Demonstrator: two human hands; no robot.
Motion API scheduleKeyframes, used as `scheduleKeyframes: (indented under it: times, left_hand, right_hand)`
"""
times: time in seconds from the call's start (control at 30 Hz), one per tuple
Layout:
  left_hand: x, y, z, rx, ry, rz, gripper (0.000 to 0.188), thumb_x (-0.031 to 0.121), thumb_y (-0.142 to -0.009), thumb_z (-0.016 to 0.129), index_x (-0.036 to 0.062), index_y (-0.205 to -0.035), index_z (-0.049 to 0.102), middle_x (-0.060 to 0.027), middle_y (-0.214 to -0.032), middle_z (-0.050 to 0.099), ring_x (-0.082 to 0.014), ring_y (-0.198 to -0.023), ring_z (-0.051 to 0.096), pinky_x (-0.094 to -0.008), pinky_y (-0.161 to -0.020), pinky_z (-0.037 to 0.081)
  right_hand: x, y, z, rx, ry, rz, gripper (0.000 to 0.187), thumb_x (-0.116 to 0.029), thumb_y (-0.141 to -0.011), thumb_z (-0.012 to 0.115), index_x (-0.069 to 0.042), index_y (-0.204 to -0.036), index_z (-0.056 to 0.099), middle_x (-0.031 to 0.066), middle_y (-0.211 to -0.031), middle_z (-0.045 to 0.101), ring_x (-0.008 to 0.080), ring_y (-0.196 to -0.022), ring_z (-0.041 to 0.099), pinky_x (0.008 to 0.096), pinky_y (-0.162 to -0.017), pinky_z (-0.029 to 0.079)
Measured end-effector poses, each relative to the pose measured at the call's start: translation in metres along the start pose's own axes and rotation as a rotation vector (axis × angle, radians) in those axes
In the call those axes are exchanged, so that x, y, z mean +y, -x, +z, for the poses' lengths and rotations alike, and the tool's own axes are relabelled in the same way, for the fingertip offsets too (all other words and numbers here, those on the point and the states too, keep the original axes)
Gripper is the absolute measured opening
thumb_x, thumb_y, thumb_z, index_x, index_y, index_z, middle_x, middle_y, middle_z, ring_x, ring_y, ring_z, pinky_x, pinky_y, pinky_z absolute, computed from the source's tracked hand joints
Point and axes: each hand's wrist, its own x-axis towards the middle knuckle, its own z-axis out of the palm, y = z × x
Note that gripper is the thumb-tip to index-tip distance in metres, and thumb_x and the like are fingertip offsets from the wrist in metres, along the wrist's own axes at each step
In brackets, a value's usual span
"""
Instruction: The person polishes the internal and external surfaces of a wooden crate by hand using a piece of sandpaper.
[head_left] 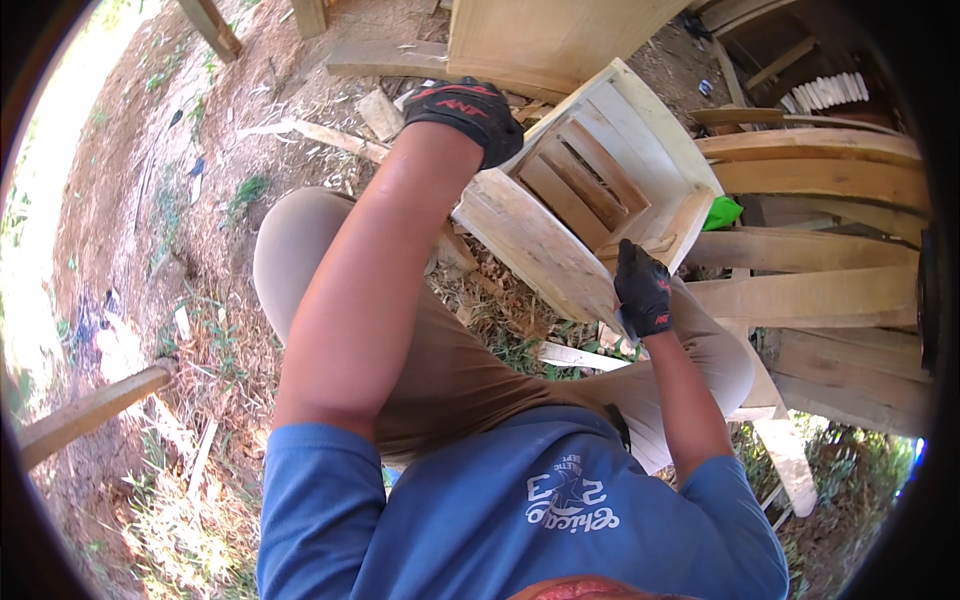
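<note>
A pale wooden box with an open top and a slatted inner panel stands tilted between my knees. My right hand, in a black glove with red marks, is closed around the near edge of the box. The right fingertips reach over its rim. My left hand, gloved the same way, is closed at the box's far left corner. Its fingers curl away from view, so what they hold is hidden.
A wide wooden board lies beyond the box. Several curved planks are stacked at the right, beside a green bag-like piece. Wood offcuts and shavings litter the dirt ground. A wooden bar juts in at the left.
</note>
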Motion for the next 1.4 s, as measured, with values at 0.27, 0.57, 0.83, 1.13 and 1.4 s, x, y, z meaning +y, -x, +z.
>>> scheduleKeyframes:
  times: [0.27, 0.57, 0.83, 1.13, 1.4]
  left_hand:
    - [-0.005, 0.012, 0.000, 0.019, 0.026, -0.074, 0.050, 0.047, -0.090, 0.061, 0.0091, -0.115, 0.081, -0.0153, -0.116, 0.078, -0.0344, -0.107, 0.076, -0.0454, -0.096, 0.059]
    - [-0.013, -0.010, 0.003, -0.025, -0.032, 0.080, 0.049, 0.052, -0.089, 0.062, 0.0118, -0.107, 0.083, -0.0173, -0.108, 0.079, -0.0351, -0.102, 0.076, -0.0448, -0.094, 0.059]
    - [0.034, -0.021, -0.005, -0.046, -0.009, 0.110, 0.057, 0.058, -0.088, 0.064, 0.0100, -0.113, 0.081, -0.0183, -0.114, 0.078, -0.0369, -0.108, 0.075, -0.0451, -0.098, 0.058]
    - [0.010, -0.023, 0.002, -0.283, -0.066, 0.106, 0.065, 0.062, -0.100, 0.053, 0.0062, -0.123, 0.077, -0.0234, -0.126, 0.074, -0.0395, -0.119, 0.070, -0.0473, -0.106, 0.052]
    - [0.003, -0.030, -0.007, -0.154, -0.095, 0.100, 0.067, 0.063, -0.099, 0.055, 0.0041, -0.123, 0.075, -0.0244, -0.127, 0.073, -0.0405, -0.122, 0.068, -0.0485, -0.107, 0.051]
  right_hand:
    - [-0.091, -0.073, -0.028, 0.111, -0.031, -0.413, 0.032, -0.029, -0.101, 0.064, -0.013, -0.074, 0.067, 0.0121, -0.072, 0.069, 0.0337, -0.070, 0.067, 0.0502, -0.067, 0.053]
    - [-0.179, -0.189, 0.065, 0.410, -0.325, -0.981, 0.030, -0.037, -0.102, 0.057, -0.018, -0.080, 0.064, 0.0022, -0.073, 0.062, 0.0198, -0.077, 0.065, 0.0377, -0.072, 0.049]
    - [-0.270, -0.252, 0.137, 0.598, -0.787, -0.106, 0.035, -0.043, -0.106, 0.050, -0.016, -0.120, 0.068, 0.0060, -0.118, 0.068, 0.0173, -0.120, 0.060, 0.0376, -0.103, 0.046]
    - [-0.264, -0.174, 0.059, -0.213, -0.036, -0.686, 0.024, -0.030, -0.099, 0.058, -0.015, -0.107, 0.076, 0.0065, -0.099, 0.077, 0.0284, -0.101, 0.074, 0.0481, -0.086, 0.056]
    - [-0.181, -0.073, -0.004, -0.483, -0.303, -0.697, 0.026, -0.008, -0.086, 0.068, -0.012, -0.110, 0.075, 0.0157, -0.099, 0.076, 0.0338, -0.092, 0.078, 0.0482, -0.076, 0.062]
